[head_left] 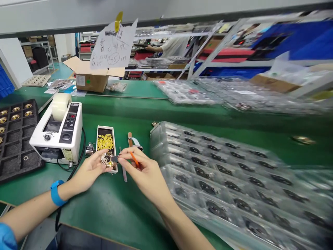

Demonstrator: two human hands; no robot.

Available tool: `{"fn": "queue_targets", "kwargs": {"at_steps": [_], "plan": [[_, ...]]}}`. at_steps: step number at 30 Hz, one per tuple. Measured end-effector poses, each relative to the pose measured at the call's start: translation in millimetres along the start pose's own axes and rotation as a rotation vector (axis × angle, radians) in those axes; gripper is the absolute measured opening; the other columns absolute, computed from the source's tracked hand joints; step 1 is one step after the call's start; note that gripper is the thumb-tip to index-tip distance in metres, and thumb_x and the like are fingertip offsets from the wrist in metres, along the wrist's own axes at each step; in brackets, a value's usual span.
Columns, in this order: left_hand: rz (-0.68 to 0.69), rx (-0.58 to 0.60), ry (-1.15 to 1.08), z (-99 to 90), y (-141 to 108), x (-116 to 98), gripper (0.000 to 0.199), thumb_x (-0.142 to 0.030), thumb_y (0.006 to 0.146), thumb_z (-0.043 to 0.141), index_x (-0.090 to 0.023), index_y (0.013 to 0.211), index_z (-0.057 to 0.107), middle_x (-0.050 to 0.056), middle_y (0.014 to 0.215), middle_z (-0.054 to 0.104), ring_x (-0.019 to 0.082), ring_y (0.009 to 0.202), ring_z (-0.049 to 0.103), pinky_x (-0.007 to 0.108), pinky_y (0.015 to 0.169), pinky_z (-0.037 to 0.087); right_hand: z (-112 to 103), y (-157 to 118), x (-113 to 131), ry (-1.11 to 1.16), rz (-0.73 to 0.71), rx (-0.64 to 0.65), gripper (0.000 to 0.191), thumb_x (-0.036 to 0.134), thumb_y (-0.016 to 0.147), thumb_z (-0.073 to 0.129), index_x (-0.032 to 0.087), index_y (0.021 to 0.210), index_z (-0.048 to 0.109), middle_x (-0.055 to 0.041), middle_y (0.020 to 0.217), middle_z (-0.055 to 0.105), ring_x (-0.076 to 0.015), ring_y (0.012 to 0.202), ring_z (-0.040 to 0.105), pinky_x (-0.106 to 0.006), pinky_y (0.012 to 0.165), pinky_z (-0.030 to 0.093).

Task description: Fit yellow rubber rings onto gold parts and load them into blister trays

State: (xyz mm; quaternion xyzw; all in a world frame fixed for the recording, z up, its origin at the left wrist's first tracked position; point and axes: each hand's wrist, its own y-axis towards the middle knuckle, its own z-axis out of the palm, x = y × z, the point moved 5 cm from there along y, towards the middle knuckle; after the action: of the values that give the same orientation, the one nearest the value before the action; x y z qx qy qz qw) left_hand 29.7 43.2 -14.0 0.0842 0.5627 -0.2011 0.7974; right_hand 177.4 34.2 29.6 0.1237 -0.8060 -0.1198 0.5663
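My left hand (pixel 90 171) pinches a round gold watch case (pixel 106 159) at its edge, and workings show on its upper face. From the right, my right hand (pixel 144 170) grips a slim tool with an orange handle (pixel 134 159). Its dark flat tip (pixel 114 158) meets or hovers just over the watch case; I cannot tell which. Just behind the case lies a white box (pixel 113 132) of yellow rings (pixel 105 141), partly covered by my fingers. A thin metal strip (pixel 125 174) rests on the green bench beside my right hand.
A white tape dispenser (pixel 56 130) and a black foam tray (pixel 20 152) of gold cases stand left. Stacked clear plastic trays (pixel 166 156) with dark parts fill the right. A tally counter (pixel 90 149) sits near the box. Behind are a carton (pixel 91 82) and another person's arm (pixel 156 48).
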Motion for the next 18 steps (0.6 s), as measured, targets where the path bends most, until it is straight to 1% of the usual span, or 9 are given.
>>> {"fn": "queue_targets", "kwargs": {"at_steps": [3,6,9,14,18], "plan": [[0.0,0.0,0.024,0.6,1,3,0.056,-0.036,0.075,0.072,-0.02,0.126,0.055,0.011,0.124,0.06,0.025,0.11,0.059,0.039,0.096,0.05,6,-1,-19,0.119,0.139,-0.014,0.022,0.039,0.075,0.065,0.02,0.065,0.065,-0.0046,0.082,0.06,-0.0136,0.062,0.05,-0.027,0.053,0.041],[-0.003,0.023,0.036,2.8,1,6,0.056,-0.035,0.076,0.071,-0.019,0.127,0.055,0.011,0.127,0.059,0.025,0.11,0.059,0.039,0.096,0.05,8,-3,-30,0.2,0.197,-0.01,0.023,0.039,0.072,0.067,0.019,0.063,0.064,-0.0044,0.082,0.061,-0.0114,0.057,0.044,-0.027,0.049,0.039],[0.004,0.036,0.055,4.4,0,5,0.055,-0.034,0.077,0.07,-0.018,0.127,0.054,0.012,0.128,0.058,0.024,0.11,0.059,0.038,0.097,0.05,11,-5,-30,0.206,0.207,-0.011,0.019,0.036,0.072,0.066,0.019,0.064,0.065,-0.0041,0.081,0.061,-0.0109,0.055,0.042,-0.026,0.047,0.038],[-0.005,0.033,0.098,5.7,-1,5,0.052,-0.03,0.079,0.068,-0.018,0.128,0.053,0.011,0.12,0.062,0.023,0.106,0.061,0.039,0.098,0.049,11,-8,-26,0.178,0.215,-0.034,0.017,0.033,0.074,0.064,0.019,0.066,0.066,-0.0036,0.079,0.061,-0.0095,0.051,0.038,-0.025,0.045,0.035],[0.0,0.041,0.106,7.2,-2,6,0.053,-0.031,0.08,0.067,-0.017,0.128,0.052,0.011,0.119,0.063,0.022,0.106,0.061,0.037,0.097,0.049,11,-8,-25,0.151,0.204,-0.05,0.015,0.032,0.074,0.063,0.019,0.066,0.066,-0.0028,0.076,0.06,-0.009,0.05,0.037,-0.025,0.045,0.033]]}}
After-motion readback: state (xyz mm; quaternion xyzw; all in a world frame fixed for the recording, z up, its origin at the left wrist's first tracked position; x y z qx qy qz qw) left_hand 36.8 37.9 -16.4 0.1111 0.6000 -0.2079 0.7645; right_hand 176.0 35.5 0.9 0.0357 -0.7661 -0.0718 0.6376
